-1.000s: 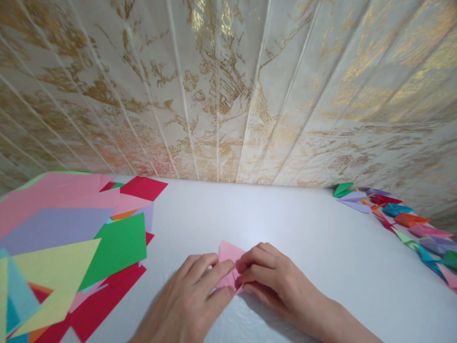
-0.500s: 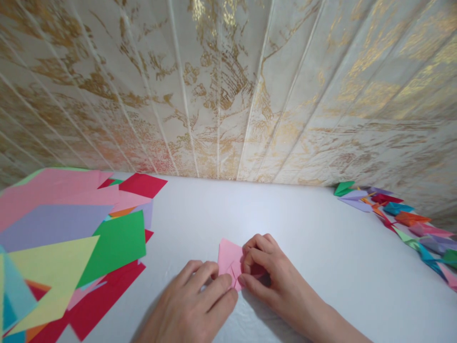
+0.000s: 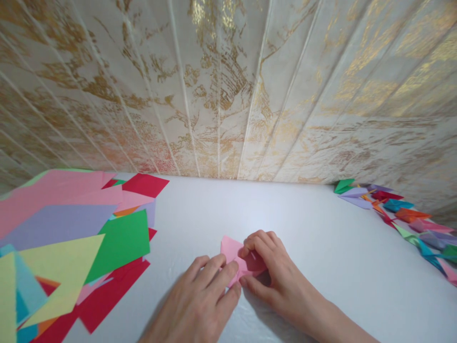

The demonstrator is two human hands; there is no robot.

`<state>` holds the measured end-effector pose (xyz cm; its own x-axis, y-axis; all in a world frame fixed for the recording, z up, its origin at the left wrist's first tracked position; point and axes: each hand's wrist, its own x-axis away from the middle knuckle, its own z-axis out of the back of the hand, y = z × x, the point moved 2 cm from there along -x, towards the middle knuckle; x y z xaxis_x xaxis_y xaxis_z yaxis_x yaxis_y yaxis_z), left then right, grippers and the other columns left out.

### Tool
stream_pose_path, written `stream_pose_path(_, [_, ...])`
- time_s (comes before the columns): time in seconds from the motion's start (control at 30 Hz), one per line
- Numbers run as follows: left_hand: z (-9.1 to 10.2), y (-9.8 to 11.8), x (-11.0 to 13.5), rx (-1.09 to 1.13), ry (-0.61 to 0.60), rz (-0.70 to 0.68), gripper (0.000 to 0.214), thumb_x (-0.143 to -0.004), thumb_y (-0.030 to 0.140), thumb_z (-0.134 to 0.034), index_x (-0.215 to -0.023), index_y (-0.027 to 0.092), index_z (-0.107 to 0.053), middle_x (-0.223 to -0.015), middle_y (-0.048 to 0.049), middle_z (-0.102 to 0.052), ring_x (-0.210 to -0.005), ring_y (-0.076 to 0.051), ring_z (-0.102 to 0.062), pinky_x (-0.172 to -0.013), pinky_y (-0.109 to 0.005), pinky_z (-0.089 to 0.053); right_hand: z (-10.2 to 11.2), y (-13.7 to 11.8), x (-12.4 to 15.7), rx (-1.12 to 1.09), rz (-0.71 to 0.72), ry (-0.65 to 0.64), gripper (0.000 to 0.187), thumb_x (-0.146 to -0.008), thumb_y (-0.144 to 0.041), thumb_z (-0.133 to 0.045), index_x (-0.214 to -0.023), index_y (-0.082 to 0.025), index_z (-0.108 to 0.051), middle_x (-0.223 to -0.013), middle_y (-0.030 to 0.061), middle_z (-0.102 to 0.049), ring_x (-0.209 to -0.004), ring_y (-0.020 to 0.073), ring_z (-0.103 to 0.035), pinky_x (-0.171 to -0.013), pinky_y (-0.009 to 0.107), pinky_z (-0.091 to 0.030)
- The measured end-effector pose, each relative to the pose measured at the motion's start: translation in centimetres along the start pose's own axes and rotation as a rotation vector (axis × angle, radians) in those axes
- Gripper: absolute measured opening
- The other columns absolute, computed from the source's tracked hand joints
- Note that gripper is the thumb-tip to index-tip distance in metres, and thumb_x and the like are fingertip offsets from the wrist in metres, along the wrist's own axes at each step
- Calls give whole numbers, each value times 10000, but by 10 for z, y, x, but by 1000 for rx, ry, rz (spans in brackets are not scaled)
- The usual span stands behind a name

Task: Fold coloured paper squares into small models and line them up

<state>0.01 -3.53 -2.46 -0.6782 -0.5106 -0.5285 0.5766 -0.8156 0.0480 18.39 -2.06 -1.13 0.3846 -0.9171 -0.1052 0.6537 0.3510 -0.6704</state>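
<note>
A small piece of pink origami paper (image 3: 230,247) with creased folds lies on the white table between my two hands. My left hand (image 3: 200,290) comes from the lower left, its fingertips pressing the paper's left and lower part against the table. From the right, my right hand (image 3: 273,264) has its fingers curled over the paper's right side, pinching a flap that stands up from the surface. The thumb of that hand touches the lower edge, near the left thumb. My fingers hide part of the folds.
Coloured paper sheets overlap on the left, among them a green sheet (image 3: 124,240), a yellow sheet (image 3: 67,267) and a purple sheet (image 3: 60,221). Several folded paper pieces (image 3: 410,214) line the right edge. A gold-patterned white curtain (image 3: 221,119) hangs behind the white table (image 3: 200,205).
The right side of the pink paper has been lifted and opened into a raised flap under my right fingers. Both hands have shifted slightly to the right.
</note>
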Motion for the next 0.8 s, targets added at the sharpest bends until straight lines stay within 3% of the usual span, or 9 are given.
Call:
stream_pose_path(0.27, [-16,-1,13,-12,9,-113,339,-1036,181,-337,-1055,179,-676,-1282,-78,-669,-1230,-237,-544,-959,-376,-439,43,39,-1,96,-66,-87,263,-830,-61,-595,-1033,-227,-565,-1077,56,-570,-1010,258,-500,-954,502,-393])
stream_pose_path(0.4, [-11,5,14,-110,-65,-31,229,-979,201,-482,-1130,190,-654,-1207,-79,-700,-1047,-246,-617,-913,-370,-464,58,40,-4,148,-47,97,179,-873,-77,-555,-970,-222,-597,-1007,64,-596,-975,256,-534,-940,485,-404])
stream_pose_path(0.47, [-5,6,10,-86,-102,16,244,-954,227,-540,-1177,204,-633,-1159,-61,-713,-997,-235,-623,-909,-360,-471,51,27,-2,100,51,97,213,-900,-48,-500,-931,-221,-620,-976,60,-615,-964,234,-555,-904,415,-431])
stream_pose_path(0.53, [1,3,5,-3,-131,49,274,-923,270,-603,-1188,204,-620,-1136,-46,-711,-1006,-231,-618,-904,-352,-480,37,11,1,4,202,-14,287,-903,-7,-456,-940,-220,-645,-966,54,-647,-925,199,-580,-836,337,-454])
stream_pose_path(0.63, [5,-4,-1,133,-145,136,329,-851,294,-715,-1150,199,-616,-1092,-22,-703,-1002,-225,-613,-881,-336,-491,20,-5,7,-10,388,-73,346,-886,22,-434,-1002,-215,-659,-978,59,-690,-892,189,-596,-801,318,-440])
stream_pose_path(0.8, [5,-7,-1,250,-113,193,327,-791,271,-796,-1064,214,-626,-1036,7,-695,-945,-215,-606,-830,-329,-487,6,-8,11,60,448,-63,319,-900,-7,-441,-1035,-201,-656,-1003,65,-710,-868,183,-586,-773,319,-410])
